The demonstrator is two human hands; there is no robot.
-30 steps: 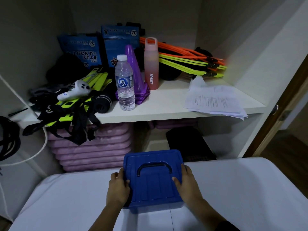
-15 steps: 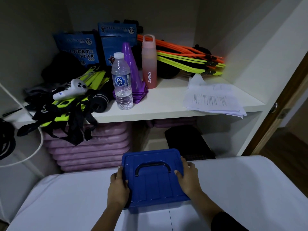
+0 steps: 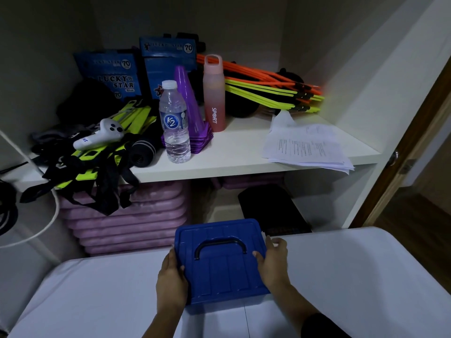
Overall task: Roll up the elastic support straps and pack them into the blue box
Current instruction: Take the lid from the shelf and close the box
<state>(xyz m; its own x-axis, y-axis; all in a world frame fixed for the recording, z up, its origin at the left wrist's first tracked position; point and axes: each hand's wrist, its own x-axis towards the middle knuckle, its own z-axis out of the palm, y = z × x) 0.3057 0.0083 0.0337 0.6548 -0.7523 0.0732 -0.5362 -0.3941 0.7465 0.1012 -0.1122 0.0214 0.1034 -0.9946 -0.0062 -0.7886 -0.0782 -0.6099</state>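
We see the box [image 3: 220, 259] on the white table [image 3: 353, 276], lid on — left hand [image 3: 170, 280] and right hand [image 3: 273, 262] each with a grip clamped on its sides. Straps [image 3: 97, 167] hang off the shelf [image 3: 231, 154].

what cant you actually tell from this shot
- Inside of the blue plastic box, head view: its shut lid hides the contents.
- Printed white paper sheets: text too small to read.
- Black flat object on the lower shelf: too dark to identify.
- Left hand and right hand: fingertips hidden behind the box sides.
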